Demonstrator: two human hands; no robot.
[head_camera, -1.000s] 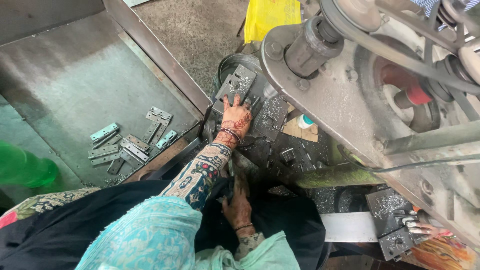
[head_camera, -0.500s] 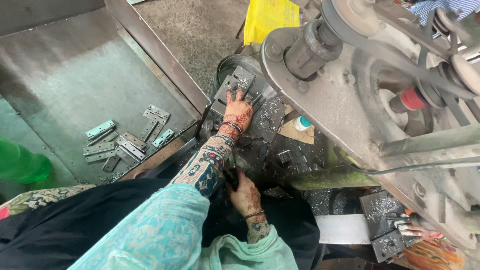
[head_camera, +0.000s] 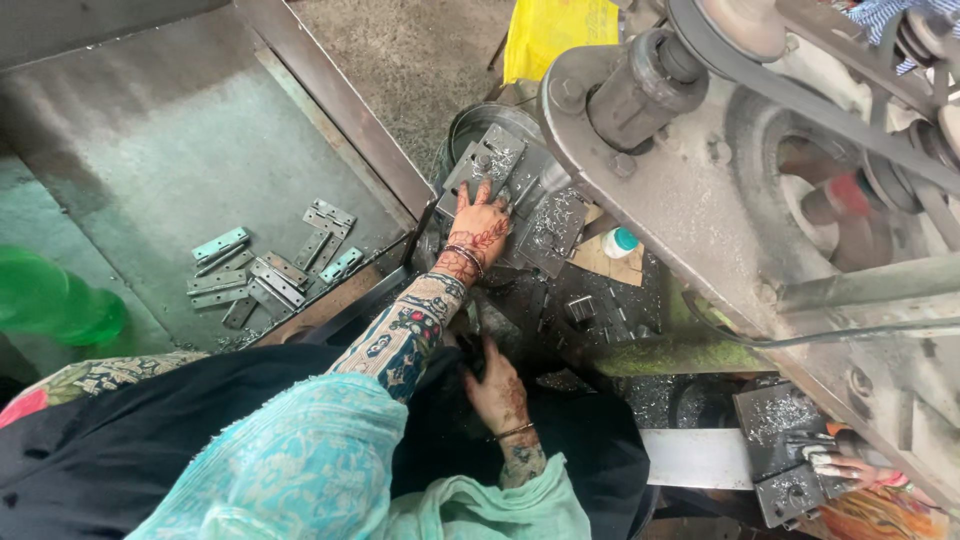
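The person's left hand lies flat with fingers spread on a stack of grey metal plates dusted with filings, set just beside the machine's big steel frame — pressing down, gripping nothing. The right hand sits low by the lap, fingers curled loosely; whether it holds anything cannot be told. Well to the left, loose hinge pieces lie scattered in a metal tray — a green bottle beside it
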